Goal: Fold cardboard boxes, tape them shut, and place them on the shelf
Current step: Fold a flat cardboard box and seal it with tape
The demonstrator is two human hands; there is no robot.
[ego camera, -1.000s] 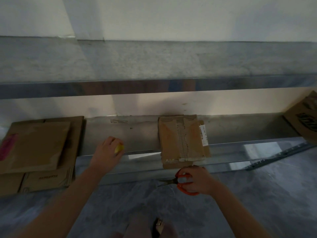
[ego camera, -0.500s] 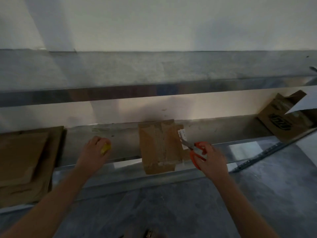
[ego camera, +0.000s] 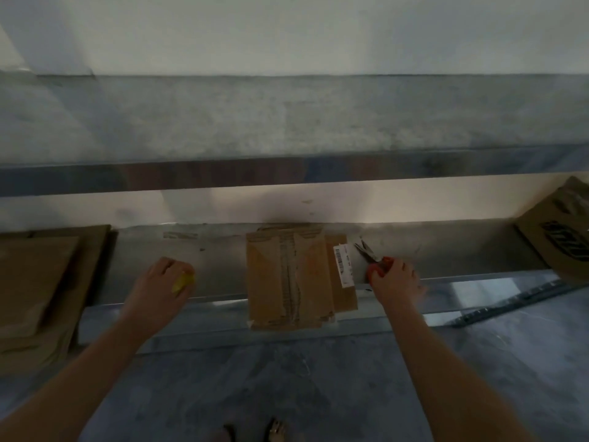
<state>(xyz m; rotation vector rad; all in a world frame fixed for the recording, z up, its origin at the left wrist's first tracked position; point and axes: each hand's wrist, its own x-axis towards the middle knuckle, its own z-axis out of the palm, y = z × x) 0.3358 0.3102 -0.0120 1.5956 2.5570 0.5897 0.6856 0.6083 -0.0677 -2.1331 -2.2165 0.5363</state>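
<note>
Right grip point(ego camera: 395, 282) on scissors point(ego camera: 371, 257), tips seemingly back-left

No text can be read at this resolution. The flattened cardboard box point(ego camera: 287, 275) on the lower shelf point(ego camera: 223, 260) carries a white label point(ego camera: 343, 265) near its right edge, printed with a barcode and small characters too blurred to make out. The cardboard at the far right point(ego camera: 541, 224) bears a large dark printed logo point(ego camera: 569, 242), also blurred and unreadable.

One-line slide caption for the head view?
The right hand holds orange-handled scissors beside a flattened cardboard box on the shelf; left hand grips a yellow object.
</note>
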